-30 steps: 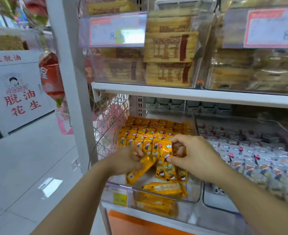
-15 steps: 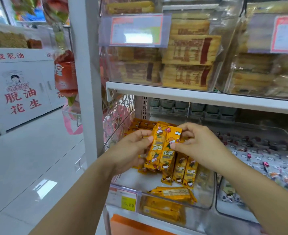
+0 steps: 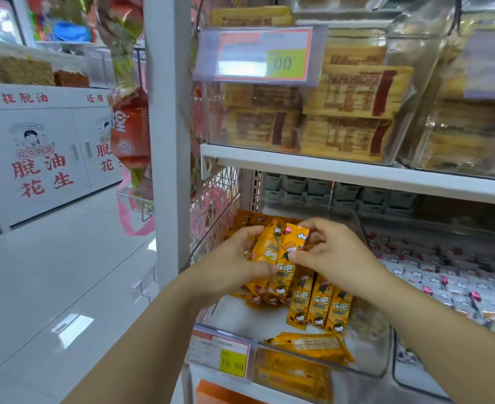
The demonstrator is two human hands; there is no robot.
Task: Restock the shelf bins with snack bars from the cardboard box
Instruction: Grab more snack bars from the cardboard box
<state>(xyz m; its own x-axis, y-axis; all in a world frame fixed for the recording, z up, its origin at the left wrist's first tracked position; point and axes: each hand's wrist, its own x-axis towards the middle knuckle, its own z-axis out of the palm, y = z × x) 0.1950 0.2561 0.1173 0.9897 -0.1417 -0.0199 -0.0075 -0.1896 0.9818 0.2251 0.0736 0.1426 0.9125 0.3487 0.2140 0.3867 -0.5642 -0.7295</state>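
While upright, bars [image 3: 281, 252] between both grips [image 3: 231, 266] [image 3: 336, 258].

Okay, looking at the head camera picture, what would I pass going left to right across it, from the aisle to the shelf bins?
White cabinet with red characters → hanging red bag → white shelf post → left hand → orange snack bars held between both hands → right hand → white-wrapped snacks.

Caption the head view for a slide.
Left hand and right hand hold orange snack bars at a clear shelf bin.
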